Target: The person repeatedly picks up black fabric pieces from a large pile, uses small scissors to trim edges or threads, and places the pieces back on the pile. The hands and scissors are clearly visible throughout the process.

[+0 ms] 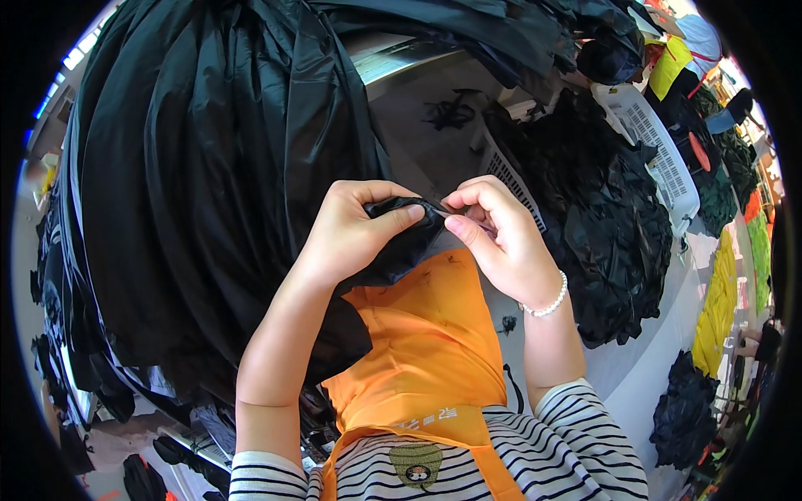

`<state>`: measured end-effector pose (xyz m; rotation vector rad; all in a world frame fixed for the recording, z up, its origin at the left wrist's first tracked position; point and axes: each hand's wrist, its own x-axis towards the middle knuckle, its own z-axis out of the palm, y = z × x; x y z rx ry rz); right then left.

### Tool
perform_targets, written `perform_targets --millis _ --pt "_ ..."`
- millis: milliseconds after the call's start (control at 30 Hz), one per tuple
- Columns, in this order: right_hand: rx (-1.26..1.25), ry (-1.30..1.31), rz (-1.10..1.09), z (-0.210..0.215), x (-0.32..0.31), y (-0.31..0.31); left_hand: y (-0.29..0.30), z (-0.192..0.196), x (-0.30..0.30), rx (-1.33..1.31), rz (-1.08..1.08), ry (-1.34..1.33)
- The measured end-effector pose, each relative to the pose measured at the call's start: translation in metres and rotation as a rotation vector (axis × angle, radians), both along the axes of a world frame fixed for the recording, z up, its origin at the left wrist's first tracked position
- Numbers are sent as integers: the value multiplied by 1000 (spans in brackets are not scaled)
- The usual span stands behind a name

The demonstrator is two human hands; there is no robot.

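Shiny black fabric (409, 263) hangs over my lap, its edge gathered up in front of me. My left hand (355, 221) pinches that edge between thumb and fingers. Close by on the right, my right hand (497, 238) is closed around a small, slim metal tool (479, 224) that looks like thread snips. Its tip meets the cloth edge beside my left thumb, and the rest is mostly hidden by my fingers. Under the cloth lies my orange apron (418, 334), with loose thread bits on it.
A large heap of black garments (209, 167) drapes down on my left. To the right stands a white plastic basket (660, 159) beside piled black cloth (601, 225). Dark scraps (451, 110) lie on the floor ahead. Yellow fabric (717, 301) and another dark bundle (683, 409) lie farther right.
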<state>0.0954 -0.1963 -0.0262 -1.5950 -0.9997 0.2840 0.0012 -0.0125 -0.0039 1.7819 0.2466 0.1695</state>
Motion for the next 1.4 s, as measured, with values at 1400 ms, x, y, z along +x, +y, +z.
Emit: perform_targets --millis 1400 --pt "43 -144 -12 4 -6 19 9 5 -3 20 -61 32"
